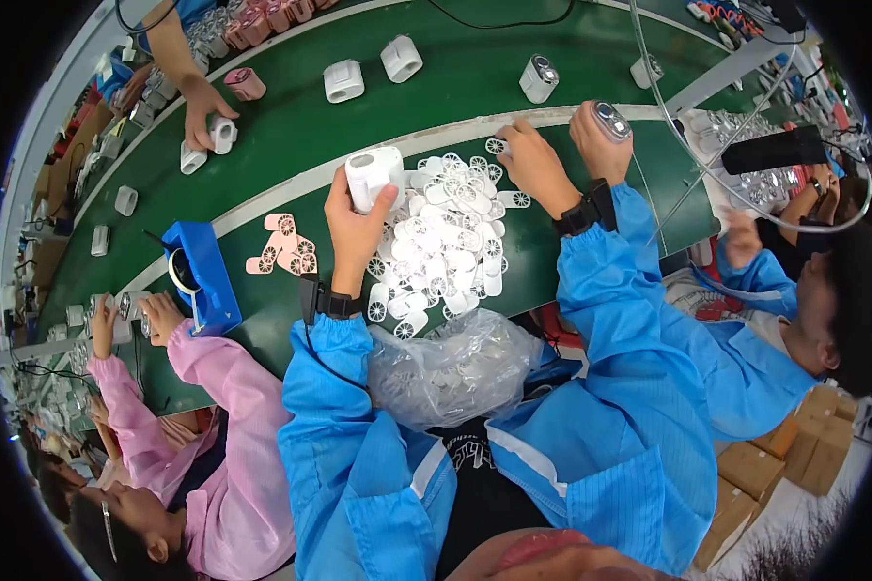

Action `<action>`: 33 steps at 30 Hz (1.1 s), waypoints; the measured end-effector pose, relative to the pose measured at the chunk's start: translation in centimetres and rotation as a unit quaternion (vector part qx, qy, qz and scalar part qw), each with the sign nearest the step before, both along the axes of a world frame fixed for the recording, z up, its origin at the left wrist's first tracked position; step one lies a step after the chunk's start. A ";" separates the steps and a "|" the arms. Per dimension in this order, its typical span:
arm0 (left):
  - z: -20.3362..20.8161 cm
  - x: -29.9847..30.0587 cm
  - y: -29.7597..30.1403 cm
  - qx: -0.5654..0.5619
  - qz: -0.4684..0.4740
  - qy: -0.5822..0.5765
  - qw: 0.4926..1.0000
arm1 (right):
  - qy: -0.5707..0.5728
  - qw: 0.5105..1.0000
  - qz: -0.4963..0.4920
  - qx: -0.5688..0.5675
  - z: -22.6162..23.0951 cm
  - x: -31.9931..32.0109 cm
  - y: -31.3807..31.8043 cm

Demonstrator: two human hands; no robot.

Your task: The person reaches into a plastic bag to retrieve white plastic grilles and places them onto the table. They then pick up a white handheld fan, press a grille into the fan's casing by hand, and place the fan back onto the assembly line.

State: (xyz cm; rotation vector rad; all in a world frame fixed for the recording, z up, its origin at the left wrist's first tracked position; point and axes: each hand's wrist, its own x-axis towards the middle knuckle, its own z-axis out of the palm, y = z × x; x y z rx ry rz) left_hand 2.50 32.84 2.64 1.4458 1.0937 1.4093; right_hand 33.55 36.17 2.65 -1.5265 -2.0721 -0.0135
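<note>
My left hand (357, 230) is wrapped round a hollow white plastic housing (373, 181), held up with its opening showing. Beyond the pile's far right edge, my right hand (536, 167) has its fingertips on a small white plastic cover with a spoked round grille (497, 146), which it seems to pinch. Between my hands lies a heap of similar white covers (441, 232), flat and rounded at the ends. One loose cover (515, 199) rests just below my right hand. Several pink covers (286, 247) lie left of my left wrist.
A clear plastic bag (455, 368) sits against me at the table edge. A blue tape dispenser (202, 281) stands at left. Past a pale rail, white housings (343, 81) stand on the green belt (465, 73). Close to my right, a co-worker's hand (603, 150) holds a device.
</note>
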 end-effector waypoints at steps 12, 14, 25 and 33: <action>0.8 -0.2 -0.5 0.032 -0.074 -0.001 0.997 | 0.392 0.902 0.006 -0.180 1.7 -3.1 0.7; 0.9 -0.2 -0.6 0.038 -0.080 0.014 0.996 | 0.541 0.812 0.119 -0.185 4.2 -6.5 -0.7; -0.1 -0.1 -0.3 0.014 -0.070 -0.024 0.997 | 0.372 0.879 0.262 -0.140 5.4 -10.6 -0.7; 0.8 -0.1 0.4 0.063 -0.085 0.064 0.992 | 0.307 0.893 0.281 -0.169 5.6 -8.5 -0.9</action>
